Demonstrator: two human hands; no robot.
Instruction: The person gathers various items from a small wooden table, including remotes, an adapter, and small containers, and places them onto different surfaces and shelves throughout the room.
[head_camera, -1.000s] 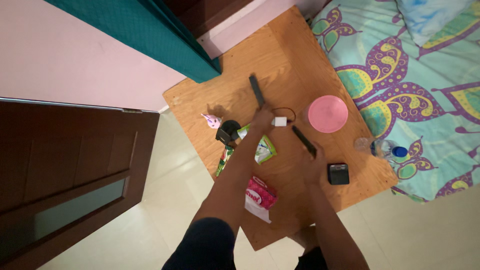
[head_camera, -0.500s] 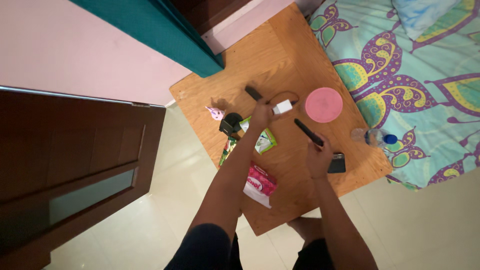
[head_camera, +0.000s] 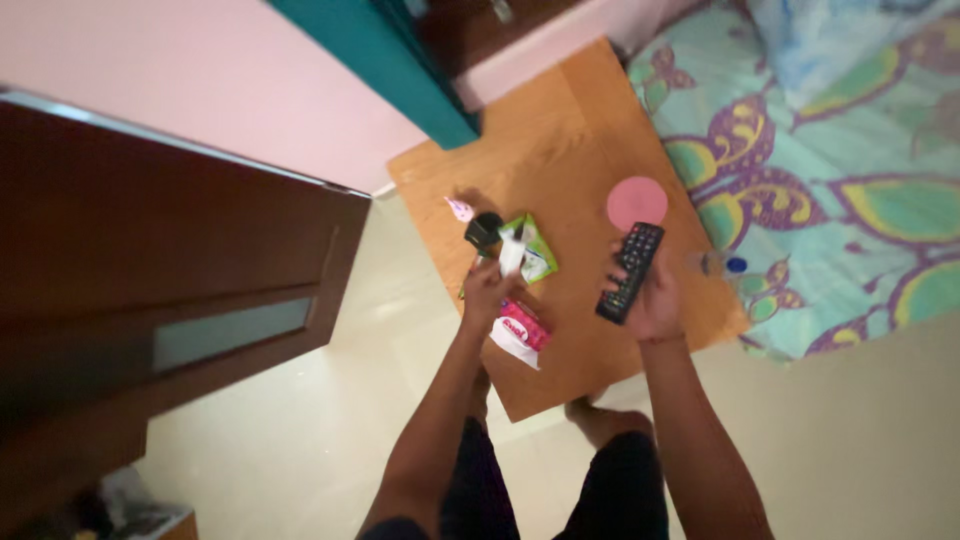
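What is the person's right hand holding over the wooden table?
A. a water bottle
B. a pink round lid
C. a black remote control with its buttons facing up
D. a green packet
C: the right hand grips a black remote control, button side up, over the wooden table; the pink round lid lies on the table beyond it, untouched.

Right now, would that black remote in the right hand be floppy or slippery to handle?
Probably stiff: the remote stays straight though the right hand grips only its lower end. Its buttoned face likely gives some grip. It looks light, carried one-handed.
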